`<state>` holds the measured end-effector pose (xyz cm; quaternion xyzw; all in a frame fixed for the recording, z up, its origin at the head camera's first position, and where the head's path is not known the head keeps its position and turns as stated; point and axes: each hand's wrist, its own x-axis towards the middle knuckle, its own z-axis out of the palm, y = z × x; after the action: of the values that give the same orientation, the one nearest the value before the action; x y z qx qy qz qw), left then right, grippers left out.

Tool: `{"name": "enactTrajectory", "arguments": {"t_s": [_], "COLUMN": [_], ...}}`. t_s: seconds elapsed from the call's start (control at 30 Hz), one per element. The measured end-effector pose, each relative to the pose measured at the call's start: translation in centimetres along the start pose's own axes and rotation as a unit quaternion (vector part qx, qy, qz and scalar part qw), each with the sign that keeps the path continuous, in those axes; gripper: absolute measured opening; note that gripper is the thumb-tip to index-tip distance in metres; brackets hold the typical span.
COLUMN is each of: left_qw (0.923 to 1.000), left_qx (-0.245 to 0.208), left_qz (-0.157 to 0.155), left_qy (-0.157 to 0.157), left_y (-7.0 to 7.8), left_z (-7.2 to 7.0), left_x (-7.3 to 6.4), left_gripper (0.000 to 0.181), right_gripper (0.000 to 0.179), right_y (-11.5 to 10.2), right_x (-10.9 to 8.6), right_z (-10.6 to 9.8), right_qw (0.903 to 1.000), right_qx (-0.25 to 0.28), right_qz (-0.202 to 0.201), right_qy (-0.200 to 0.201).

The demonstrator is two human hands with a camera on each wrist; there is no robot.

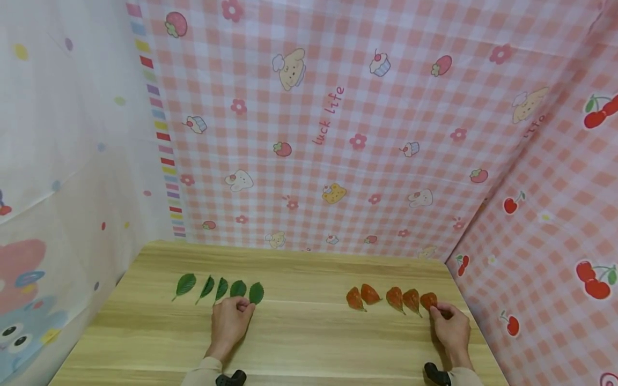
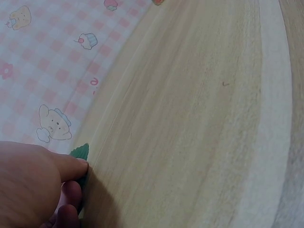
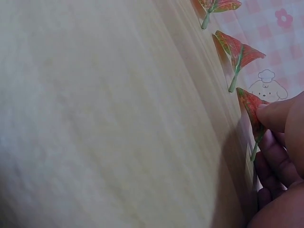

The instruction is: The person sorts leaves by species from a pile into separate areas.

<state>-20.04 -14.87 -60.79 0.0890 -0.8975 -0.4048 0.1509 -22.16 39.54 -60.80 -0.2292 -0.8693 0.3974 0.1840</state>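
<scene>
A row of several green leaves lies on the left half of the table. My left hand [image 1: 232,320] is at the right end of that row and pinches the lower end of the last green leaf [image 1: 257,292]; in the left wrist view, only part of this leaf [image 2: 81,151] shows past the thumb. Over on the right half is a row of several red-orange leaves. My right hand [image 1: 451,328] pinches the rightmost red leaf [image 1: 428,299], its thumb lying on the blade. The stem of this red leaf [image 3: 248,105] points down past the fingers in the right wrist view.
The other green leaves, such as the far-left one [image 1: 185,284], and the other red leaves, such as the leftmost [image 1: 354,298], lie along the back of the wooden table [image 1: 309,338]. Checked cloth [image 1: 309,161] hangs behind; more cloth closes off both sides.
</scene>
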Motion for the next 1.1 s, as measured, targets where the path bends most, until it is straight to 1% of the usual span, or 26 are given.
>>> {"name": "enactTrajectory", "arguments": {"t_s": [0.33, 0.63, 0.97, 1.1], "left_qw": [1.0000, 0.9998, 0.9992, 0.9991], "left_qx": [-0.001, 0.002, 0.011, 0.010], "left_qz": [0.000, 0.016, 0.032, 0.033], "left_qy": [0.003, 0.010, 0.022, 0.024], "left_y": [0.13, 0.02, -0.04, -0.01], "left_z": [-0.05, 0.13, 0.06, 0.03], "left_x": [-0.02, -0.20, -0.41, -0.47], "left_gripper": [0.009, 0.010, 0.013, 0.014], "right_gripper": [0.026, 0.030, 0.034, 0.036], "right_y": [0.17, -0.10, 0.29, 0.25], "right_x": [0.01, -0.11, -0.17, -0.26], "right_z": [-0.04, -0.20, -0.23, -0.36], "right_qw": [1.0000, 0.9998, 0.9990, 0.9985], "right_qx": [0.007, 0.008, 0.026, 0.033], "right_qz": [0.003, 0.012, 0.028, 0.032], "right_qy": [-0.002, -0.014, -0.025, -0.031]}}
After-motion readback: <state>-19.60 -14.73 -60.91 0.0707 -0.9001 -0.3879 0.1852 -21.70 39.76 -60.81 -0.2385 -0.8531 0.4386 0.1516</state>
